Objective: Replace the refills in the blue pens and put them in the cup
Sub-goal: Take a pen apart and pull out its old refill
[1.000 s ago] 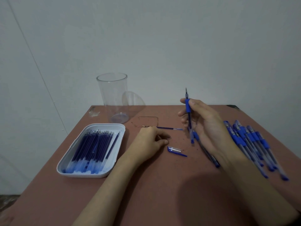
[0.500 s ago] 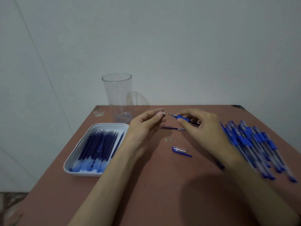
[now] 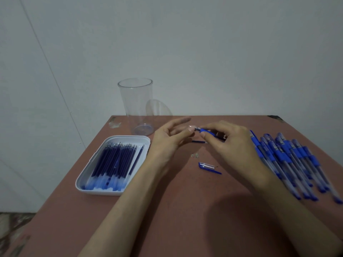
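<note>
1. The pen [image 3: 206, 131] is lying level above the table [image 3: 185, 210], between the two hands, with its tip pointing left. The cup [image 3: 137, 106] is standing empty at the far edge, well apart.
2. The right hand [image 3: 230, 143] is curling fingers and thumb round the pen's blue grip. The left hand [image 3: 167, 141] is bringing its thumb to the metal tip with the forefinger stretched straight. Whether it is pinching the tip cannot be told.
3. The tip piece is probably being worked over bare table. Slipping from so slight a hold, it could roll away.
4. A loose refill [image 3: 198, 141] is lying just beyond the hands. It risks being mistaken for a fresh one, or knocked among the refills [image 3: 115, 162] in the tray [image 3: 111, 191].
5. The cap [image 3: 207, 166] is lying near the right wrist, where a lowering forearm could sweep it off.
6. A pale fleck [image 3: 194, 155] beside it is too small to name. If it is a pen part, it could be lost.
7. The pens [image 3: 289, 160] are crowding the right forearm, so a nudge could scatter them.
</note>
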Demonstrator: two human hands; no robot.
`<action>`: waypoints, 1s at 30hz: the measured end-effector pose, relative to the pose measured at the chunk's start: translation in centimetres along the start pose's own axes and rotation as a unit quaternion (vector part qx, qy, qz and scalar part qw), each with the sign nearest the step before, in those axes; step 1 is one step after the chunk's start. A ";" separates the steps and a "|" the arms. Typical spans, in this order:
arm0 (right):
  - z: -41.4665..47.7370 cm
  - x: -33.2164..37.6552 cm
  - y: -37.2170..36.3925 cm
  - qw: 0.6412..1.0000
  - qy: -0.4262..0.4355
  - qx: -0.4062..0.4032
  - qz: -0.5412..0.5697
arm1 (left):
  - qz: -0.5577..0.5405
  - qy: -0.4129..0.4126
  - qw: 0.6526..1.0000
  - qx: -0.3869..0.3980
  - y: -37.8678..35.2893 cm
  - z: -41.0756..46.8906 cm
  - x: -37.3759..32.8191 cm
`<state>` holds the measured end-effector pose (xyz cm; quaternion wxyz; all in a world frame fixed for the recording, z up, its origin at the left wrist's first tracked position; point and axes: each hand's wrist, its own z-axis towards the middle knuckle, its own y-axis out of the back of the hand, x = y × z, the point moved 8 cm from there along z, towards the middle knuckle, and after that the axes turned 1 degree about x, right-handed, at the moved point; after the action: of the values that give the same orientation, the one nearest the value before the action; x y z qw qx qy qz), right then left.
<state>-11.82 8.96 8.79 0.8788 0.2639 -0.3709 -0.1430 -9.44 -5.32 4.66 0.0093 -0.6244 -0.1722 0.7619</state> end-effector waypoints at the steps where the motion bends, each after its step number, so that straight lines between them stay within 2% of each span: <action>1: 0.0 -0.2 -0.1 0.999 -0.019 0.003 0.026 | -0.008 -0.002 1.000 0.001 0.0 0.0 -0.1; 5: -0.1 -0.7 -1.2 0.985 -0.090 0.041 0.143 | -0.047 -0.007 0.999 0.006 -0.2 0.1 -0.1; 10: -0.3 -1.3 -1.9 0.949 -0.151 0.059 0.269 | -0.018 -0.004 1.000 -0.013 0.3 0.3 0.2; 14: -0.4 -1.3 -1.9 0.949 -0.150 0.059 0.270 | -0.022 0.004 0.999 0.028 -0.9 -0.1 0.2; 17: -0.4 -0.7 -1.9 0.944 -0.142 0.060 0.293 | -0.067 0.009 0.996 0.055 -1.9 -0.6 0.0; 21: -0.4 -0.3 -1.6 0.928 -0.146 0.055 0.339 | -0.044 0.000 0.999 0.022 -0.9 -0.2 0.0; 23: -0.4 -0.3 -1.5 0.931 -0.149 0.059 0.328 | -0.033 -0.003 0.999 0.010 -0.5 0.0 0.0; 27: -0.5 -0.4 -1.3 0.943 -0.141 0.057 0.297 | -0.027 -0.009 0.999 0.036 -1.1 -0.3 -0.1; 30: -0.4 -0.3 -1.6 0.954 -0.124 0.072 0.263 | -0.008 -0.020 1.000 0.003 -0.6 -0.3 -0.4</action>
<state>-11.84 7.95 7.52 0.8113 0.1996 -0.5424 0.0882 -9.22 -4.81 5.20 0.0144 -0.6072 -0.1750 0.7749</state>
